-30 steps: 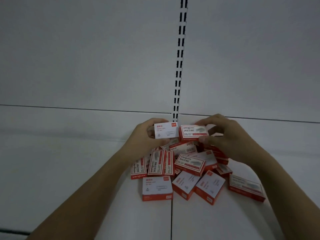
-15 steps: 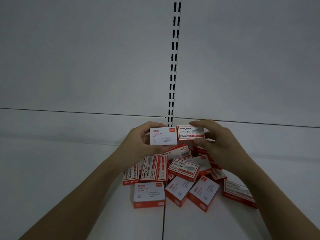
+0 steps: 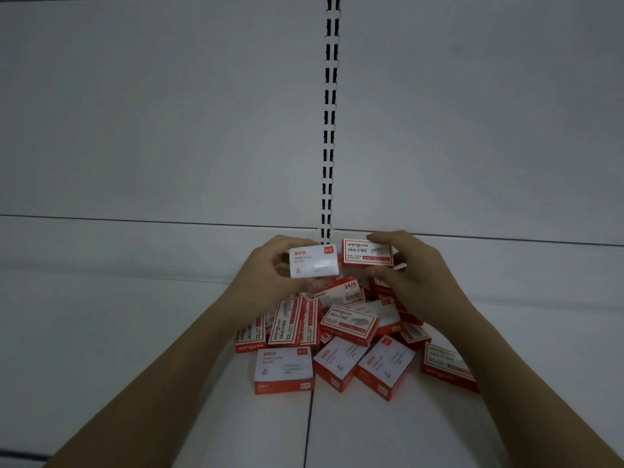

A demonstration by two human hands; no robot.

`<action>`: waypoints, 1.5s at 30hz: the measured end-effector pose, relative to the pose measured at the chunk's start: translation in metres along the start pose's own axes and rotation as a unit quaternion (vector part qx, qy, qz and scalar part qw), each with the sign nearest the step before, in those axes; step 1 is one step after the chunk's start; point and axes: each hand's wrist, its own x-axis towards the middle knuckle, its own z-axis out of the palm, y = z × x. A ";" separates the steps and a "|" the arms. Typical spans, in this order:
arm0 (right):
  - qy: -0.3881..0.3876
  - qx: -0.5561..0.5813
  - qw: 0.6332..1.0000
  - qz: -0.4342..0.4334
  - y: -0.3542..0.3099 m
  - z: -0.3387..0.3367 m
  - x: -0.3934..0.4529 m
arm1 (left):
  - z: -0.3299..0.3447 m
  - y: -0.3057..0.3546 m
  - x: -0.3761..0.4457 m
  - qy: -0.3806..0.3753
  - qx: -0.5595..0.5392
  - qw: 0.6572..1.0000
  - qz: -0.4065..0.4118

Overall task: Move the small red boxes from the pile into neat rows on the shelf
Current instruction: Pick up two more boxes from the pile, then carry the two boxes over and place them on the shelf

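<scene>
1. Above the pile of red boxes point(image 3: 337, 336), in the head view, the left hand point(image 3: 266, 275) pinches a white-faced box point(image 3: 314, 261) and the right hand point(image 3: 415, 265) pinches a red-edged box point(image 3: 368, 252); each grip is clamped on its box, both held clear of the heap.
2. This looks like the pick-up step, with no row started yet. Next, each box likely needs setting down flat and square against the back, side by side.
3. Under the heap, the pale shelf point(image 3: 135, 349) meets a plain back panel point(image 3: 152, 113) with a slotted upright point(image 3: 329, 130); the light is dim.
</scene>
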 end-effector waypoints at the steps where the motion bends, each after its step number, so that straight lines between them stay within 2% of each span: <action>1: 0.004 -0.007 1.000 0.001 0.000 -0.002 -0.001 | 0.000 0.002 0.000 0.015 0.018 1.000 0.004; 10: 0.027 -0.004 0.998 0.061 -0.029 -0.021 -0.009 | -0.035 0.024 -0.022 0.044 0.127 0.991 -0.003; 16: 0.019 -0.025 0.993 0.115 -0.073 -0.017 -0.024 | -0.060 0.036 -0.041 0.027 0.188 0.982 0.008; 20: 0.019 -0.066 0.990 0.122 -0.103 -0.020 -0.044 | -0.070 0.044 -0.058 0.036 0.161 0.986 0.015; 24: 0.022 -0.106 0.982 0.154 -0.125 -0.026 -0.080 | -0.067 0.044 -0.079 0.012 0.140 0.990 0.006; 33: 0.069 -0.150 0.961 0.222 -0.151 -0.067 -0.163 | -0.006 0.061 -0.114 -0.054 0.083 0.994 0.040; 38: 0.106 -0.166 0.947 0.254 -0.152 -0.113 -0.209 | 0.042 0.100 -0.130 -0.091 0.055 0.991 0.076; 45: 0.150 -0.200 0.923 0.292 -0.143 -0.200 -0.292 | 0.140 0.160 -0.165 -0.165 0.000 0.983 0.078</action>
